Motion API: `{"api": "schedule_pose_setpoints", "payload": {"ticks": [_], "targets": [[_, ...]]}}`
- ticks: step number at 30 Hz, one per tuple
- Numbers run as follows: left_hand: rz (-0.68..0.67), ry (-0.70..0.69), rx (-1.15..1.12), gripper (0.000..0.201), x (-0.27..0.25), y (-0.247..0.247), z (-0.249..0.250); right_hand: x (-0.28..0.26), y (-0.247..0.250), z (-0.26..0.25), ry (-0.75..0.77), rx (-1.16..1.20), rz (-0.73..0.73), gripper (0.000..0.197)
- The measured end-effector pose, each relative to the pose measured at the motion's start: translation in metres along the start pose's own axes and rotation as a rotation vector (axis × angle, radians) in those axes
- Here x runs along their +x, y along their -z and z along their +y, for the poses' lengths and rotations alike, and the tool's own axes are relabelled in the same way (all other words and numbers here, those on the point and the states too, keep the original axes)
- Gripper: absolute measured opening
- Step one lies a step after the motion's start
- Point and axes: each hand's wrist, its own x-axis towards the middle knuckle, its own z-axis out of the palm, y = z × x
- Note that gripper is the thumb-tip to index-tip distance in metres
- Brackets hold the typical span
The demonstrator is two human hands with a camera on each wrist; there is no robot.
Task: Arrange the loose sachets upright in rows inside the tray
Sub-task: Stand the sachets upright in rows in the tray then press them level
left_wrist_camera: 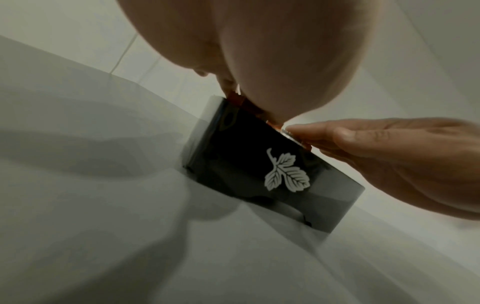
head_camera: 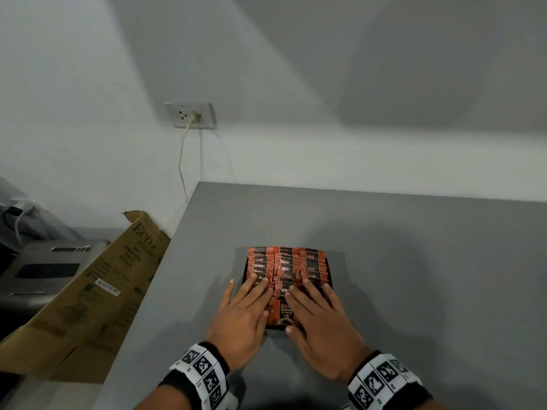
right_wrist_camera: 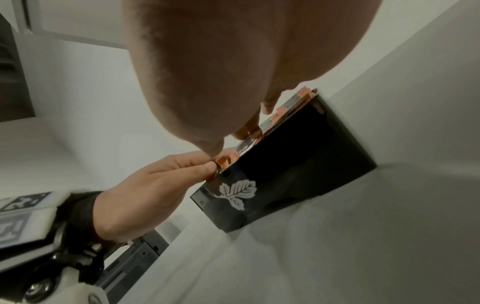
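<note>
A black tray [head_camera: 244, 269] with a white leaf mark [left_wrist_camera: 284, 170] stands on the grey table [head_camera: 429, 276]. Three rows of orange-and-black sachets [head_camera: 288, 261] stand upright in it. The front sachet [head_camera: 285, 313] of the middle row shows its face between my hands. My left hand [head_camera: 254, 294] lies flat over the near left row, fingers straight on the sachet tops. My right hand [head_camera: 310, 297] lies the same way over the near right row, its thumb at the tray's front rim. The wrist views show the tray wall [right_wrist_camera: 298, 164] and sachet tops [right_wrist_camera: 283, 109] under my fingers.
The table's left edge [head_camera: 165, 276] runs close to the tray. Beyond it leans a flattened cardboard box [head_camera: 103, 285], with a grey appliance [head_camera: 44, 267] behind. A wall socket [head_camera: 191, 115] with a cable hangs above the table's far corner.
</note>
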Motion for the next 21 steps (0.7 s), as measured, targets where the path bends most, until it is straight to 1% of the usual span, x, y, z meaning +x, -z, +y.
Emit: {"api": "schedule_pose_setpoints", "payload": {"ticks": [5,8,10,13,14,16,17,18,19,20,21], "targets": [[0.018,0.051,0.05,0.045,0.003,-0.001,-0.007,0.005,-0.004,-0.001,-0.015,-0.044,-0.036,0.058],[-0.009,0.087,0.039,0.046,0.006,0.0,-0.008,0.004,-0.004,-0.002,-0.028,-0.035,-0.069,0.061],[-0.008,0.099,0.017,0.05,0.006,0.001,-0.007,0.003,-0.005,0.002,-0.021,-0.002,-0.051,0.065],[0.021,0.139,-0.102,0.061,0.003,0.005,-0.005,-0.001,-0.002,0.007,-0.018,0.035,-0.007,0.07],[0.037,0.166,-0.162,0.063,0.002,0.008,-0.003,-0.002,0.002,0.008,-0.02,0.058,0.002,0.072],[0.094,0.248,-0.305,0.06,-0.003,0.015,-0.002,-0.005,0.006,0.014,-0.067,0.128,-0.019,0.074],[0.127,0.296,-0.384,0.057,-0.004,0.018,-0.003,-0.006,0.006,0.019,-0.115,0.157,-0.009,0.072],[0.156,0.341,-0.46,0.054,-0.006,0.02,-0.004,-0.008,0.007,0.024,-0.177,0.206,0.043,0.068],[0.167,0.39,-0.528,0.05,-0.007,0.02,-0.006,-0.009,0.009,0.029,-0.252,0.263,0.129,0.061],[0.159,0.441,-0.581,0.047,-0.008,0.019,-0.007,-0.009,0.012,0.033,-0.331,0.356,0.213,0.047],[0.142,0.486,-0.617,0.044,-0.008,0.017,-0.009,-0.008,0.016,0.036,-0.4,0.478,0.25,0.028]]}}
